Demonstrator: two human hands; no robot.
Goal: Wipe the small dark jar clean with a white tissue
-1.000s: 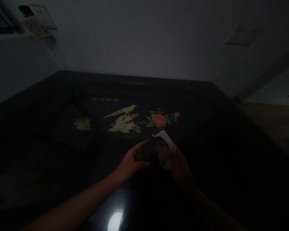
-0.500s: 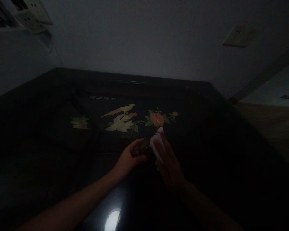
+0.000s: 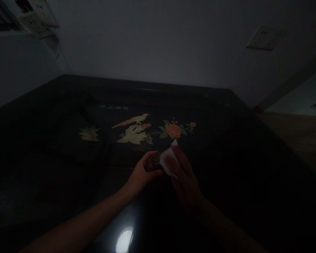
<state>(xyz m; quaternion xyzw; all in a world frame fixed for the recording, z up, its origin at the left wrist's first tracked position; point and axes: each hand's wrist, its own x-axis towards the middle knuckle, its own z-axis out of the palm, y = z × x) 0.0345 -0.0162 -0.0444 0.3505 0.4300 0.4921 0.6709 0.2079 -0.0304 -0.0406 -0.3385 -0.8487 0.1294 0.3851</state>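
Observation:
The scene is very dark. My left hand [image 3: 140, 174] is closed around a small dark object [image 3: 153, 163] that I cannot make out, held just above a black lacquered table [image 3: 226, 147]. My right hand [image 3: 185, 179] holds a white cloth or tissue [image 3: 168, 161] pressed against that object, fingers stretched over it. Both hands meet near the middle of the table, just in front of its inlaid bird and flower picture [image 3: 147, 130].
A pale wall rises behind the table, with a socket plate [image 3: 265, 37] at upper right and more plates [image 3: 39, 17] at upper left. A wooden floor [image 3: 300, 137] shows at the right. A light reflection [image 3: 123, 240] glints on the table's near part.
The dark object was turned in my left hand and now shows less. My right hand with the white cloth slid leftward over it, covering more of it.

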